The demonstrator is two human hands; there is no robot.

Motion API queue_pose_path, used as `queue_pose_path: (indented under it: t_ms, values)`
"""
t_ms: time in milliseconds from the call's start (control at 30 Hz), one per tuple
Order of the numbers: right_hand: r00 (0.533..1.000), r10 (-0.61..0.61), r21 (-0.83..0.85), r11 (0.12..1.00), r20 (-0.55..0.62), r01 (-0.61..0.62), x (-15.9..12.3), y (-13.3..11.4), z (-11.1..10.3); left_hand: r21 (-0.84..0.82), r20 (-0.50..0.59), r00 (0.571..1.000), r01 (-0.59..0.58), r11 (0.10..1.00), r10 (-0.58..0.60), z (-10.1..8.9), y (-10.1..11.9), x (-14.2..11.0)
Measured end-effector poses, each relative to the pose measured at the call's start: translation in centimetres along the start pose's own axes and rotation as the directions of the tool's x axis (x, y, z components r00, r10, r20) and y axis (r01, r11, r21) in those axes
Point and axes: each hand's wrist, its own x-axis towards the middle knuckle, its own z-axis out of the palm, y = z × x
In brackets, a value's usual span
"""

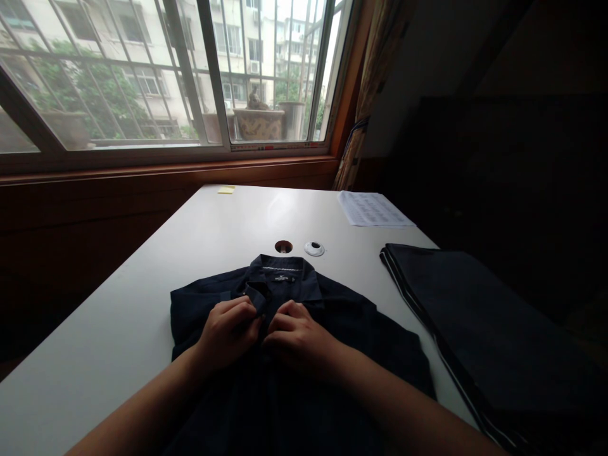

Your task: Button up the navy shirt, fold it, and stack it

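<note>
A dark navy collared shirt point(332, 316) lies flat on the white table point(142, 304), collar pointing away from me. My left hand point(228, 332) is curled closed, pinching the shirt's front edge just below the collar. My right hand point(297, 339) rests beside it, fingers bent and pressed on the opposite front edge. The two hands nearly touch at the shirt's placket.
A folded dark garment with white piping point(475, 323) lies at the right edge. A printed sheet of paper point(373, 209) sits at the far right. A cable hole point(284, 246) and its loose cap point(314, 248) lie beyond the collar. A yellow sticky note point(226, 189) sits near the window.
</note>
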Motion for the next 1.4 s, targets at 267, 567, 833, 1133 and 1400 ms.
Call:
queue_pose_path:
  t_ms: [267,567,833,1133,1400]
  values:
    - [0.999,0.041,-0.044,0.998,0.015,-0.04,-0.1,0.1,0.1,0.029,-0.005,1.0,-0.016,0.999,0.016,-0.1,0.2,0.2]
    - [0.992,0.122,0.016,0.992,-0.006,-0.122,-0.1,-0.1,-0.6,0.012,-0.012,1.0,0.005,1.0,-0.004,-0.1,0.0,0.2]
    - [0.98,0.164,0.113,0.982,-0.112,-0.151,-0.1,0.2,-0.7,0.054,-0.036,0.998,0.062,0.997,-0.06,0.1,-0.2,0.0]
    - [0.941,0.212,0.139,0.974,-0.265,-0.18,0.2,0.1,-1.3,0.092,-0.077,0.974,0.218,0.972,-0.211,-0.1,-0.4,0.2]
    - [0.911,0.215,0.166,0.972,-0.352,-0.166,0.1,-0.2,-1.7,0.091,-0.099,0.967,0.243,0.966,-0.234,-0.3,-0.4,0.4]
